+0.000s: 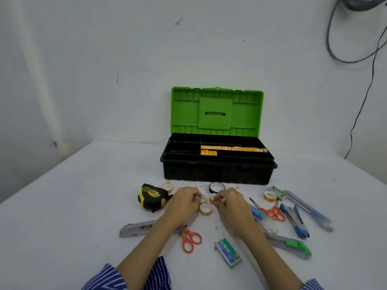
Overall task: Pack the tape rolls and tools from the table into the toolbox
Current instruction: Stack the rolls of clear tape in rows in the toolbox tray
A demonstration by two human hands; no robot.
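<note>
While both hands work over the white table [83, 195], the left hand [183, 200] curls its fingers round a small clear tape roll [203, 198], and the right hand [229, 200] pinches an orange-cored roll [213, 198]. Just below and between the two grips lies a third roll [205, 208]; a black roll [216, 187] stands just beyond the right hand. Farther beyond both, the toolbox [217, 172] sits with its green lid [216, 110] raised. Left of the left hand rests a tape measure [151, 196].
</note>
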